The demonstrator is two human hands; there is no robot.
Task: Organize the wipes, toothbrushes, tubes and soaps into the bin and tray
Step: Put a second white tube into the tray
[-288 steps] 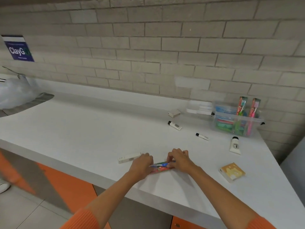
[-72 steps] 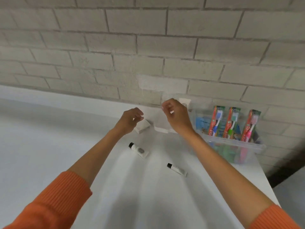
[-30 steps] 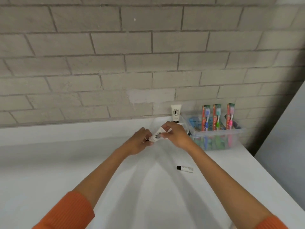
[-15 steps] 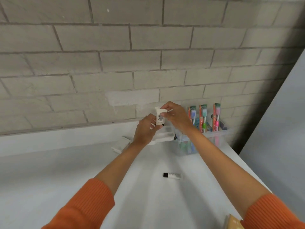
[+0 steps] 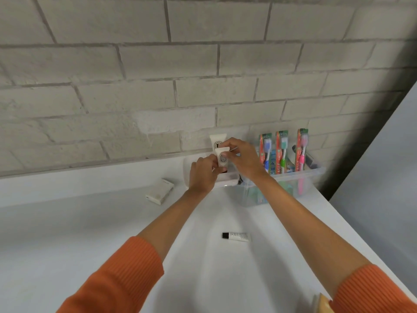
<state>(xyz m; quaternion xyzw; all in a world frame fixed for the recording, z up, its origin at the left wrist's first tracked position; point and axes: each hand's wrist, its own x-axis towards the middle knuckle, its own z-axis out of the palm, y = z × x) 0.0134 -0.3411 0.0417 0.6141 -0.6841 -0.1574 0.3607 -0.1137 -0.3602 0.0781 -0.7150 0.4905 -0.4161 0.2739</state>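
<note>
Both hands hold a small white tube (image 5: 222,158) upright, cap down, over the white tray (image 5: 186,170) by the wall. My left hand (image 5: 202,175) grips its lower end and my right hand (image 5: 242,158) pinches its top. A taller white tube (image 5: 217,140) stands in the tray behind it. To the right, the clear bin (image 5: 300,176) holds three packaged toothbrushes (image 5: 282,152) upright and coloured packs. A small tube with a black cap (image 5: 236,236) lies on the counter. A white soap box (image 5: 160,191) lies left of the tray.
The white counter (image 5: 90,233) runs along a brick wall. A grey panel (image 5: 383,177) closes off the right side. An orange packet (image 5: 322,304) pokes in at the bottom edge beside my right sleeve.
The small tube has come down from chest height toward the tray, turned upright. Earlier I carried it from the counter with both hands; the third toothbrush pack went into the bin before that.
</note>
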